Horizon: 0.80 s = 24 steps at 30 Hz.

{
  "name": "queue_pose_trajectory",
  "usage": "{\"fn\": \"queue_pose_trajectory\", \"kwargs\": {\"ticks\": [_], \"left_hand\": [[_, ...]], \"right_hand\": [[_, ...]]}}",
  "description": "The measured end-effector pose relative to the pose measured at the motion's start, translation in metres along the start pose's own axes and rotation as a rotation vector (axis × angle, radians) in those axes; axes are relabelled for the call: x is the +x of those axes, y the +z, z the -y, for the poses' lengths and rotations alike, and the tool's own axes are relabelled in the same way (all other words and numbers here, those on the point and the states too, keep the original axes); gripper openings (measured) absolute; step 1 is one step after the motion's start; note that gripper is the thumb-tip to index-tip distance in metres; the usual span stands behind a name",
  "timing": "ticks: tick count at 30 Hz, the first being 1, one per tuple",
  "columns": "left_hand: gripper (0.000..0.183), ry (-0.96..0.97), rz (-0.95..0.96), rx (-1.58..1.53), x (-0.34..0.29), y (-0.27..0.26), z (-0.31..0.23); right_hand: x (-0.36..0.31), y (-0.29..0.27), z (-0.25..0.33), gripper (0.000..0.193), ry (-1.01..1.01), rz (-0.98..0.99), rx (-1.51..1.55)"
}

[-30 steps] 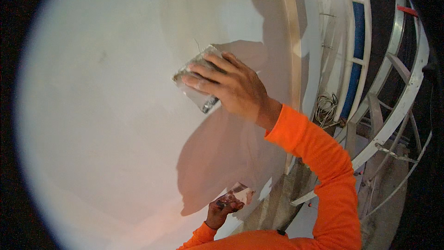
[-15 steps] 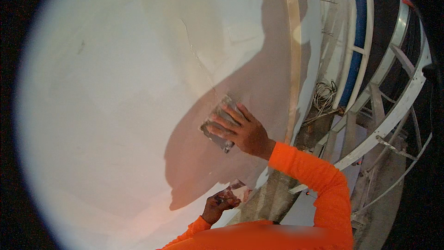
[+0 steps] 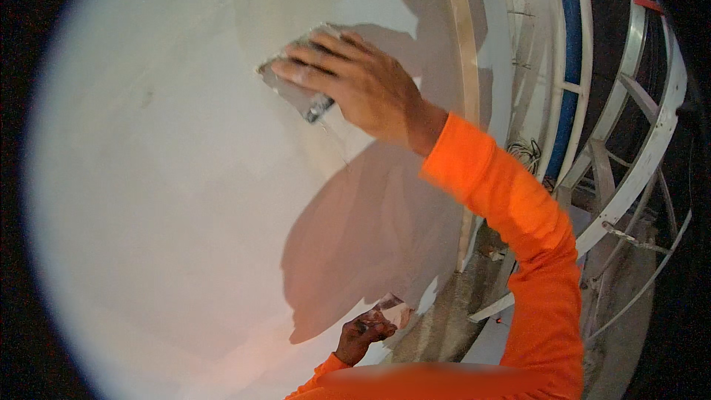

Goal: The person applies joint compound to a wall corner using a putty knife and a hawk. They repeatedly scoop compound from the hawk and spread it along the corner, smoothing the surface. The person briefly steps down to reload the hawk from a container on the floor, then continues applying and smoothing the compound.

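Observation:
Upper middle, my right hand [image 3: 363,85] presses a flat, dark-edged putty blade [image 3: 318,108] against the pale wall [image 3: 163,185]. Its fingers lie spread over the blade, and the thumb side is hidden. Below the blade, a thin ridge line [image 3: 337,144] runs down the wall surface. Low in the view, my left hand [image 3: 361,335] is closed around a small flat scraper [image 3: 394,312] that carries whitish paste. The scraper's handle is mostly hidden in the fingers. My shadow covers much of the wall around both hands.
A beige vertical strip [image 3: 465,52] runs along the wall's right side. Beyond it stand a blue panel [image 3: 571,37] in a white frame, a coil of cable [image 3: 525,152] and a metal ladder [image 3: 592,233]. Concrete floor [image 3: 444,318] shows at lower right.
My right hand has swept the putty blade up and a little left along the wall, over the ridge line. My left hand has shifted slightly right and down with its scraper.

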State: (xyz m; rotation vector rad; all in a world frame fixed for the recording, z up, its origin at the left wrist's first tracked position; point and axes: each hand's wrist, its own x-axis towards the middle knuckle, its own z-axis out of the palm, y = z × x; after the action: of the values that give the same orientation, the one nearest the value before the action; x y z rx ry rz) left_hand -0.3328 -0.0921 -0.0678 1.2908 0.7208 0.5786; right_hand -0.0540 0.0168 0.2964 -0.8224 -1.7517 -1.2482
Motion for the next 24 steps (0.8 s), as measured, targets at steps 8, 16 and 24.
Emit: {"fn": "queue_pose_trajectory", "kwargs": {"ticks": [8,16,24], "left_hand": [[0.025,0.013,0.012,-0.034,-0.001,-0.003,0.012],[0.018,-0.049,-0.024,0.089,-0.004,-0.001,0.004],[0.018,-0.095,-0.053,-0.125,-0.008,-0.002,0.023]], "right_hand": [[-0.089,0.022,0.034,0.051,0.104,0.027,0.088],[-0.169,0.043,0.075,0.053,0.225,0.079,0.193],[-0.228,0.018,0.145,0.062,0.352,0.319,0.283]]}}
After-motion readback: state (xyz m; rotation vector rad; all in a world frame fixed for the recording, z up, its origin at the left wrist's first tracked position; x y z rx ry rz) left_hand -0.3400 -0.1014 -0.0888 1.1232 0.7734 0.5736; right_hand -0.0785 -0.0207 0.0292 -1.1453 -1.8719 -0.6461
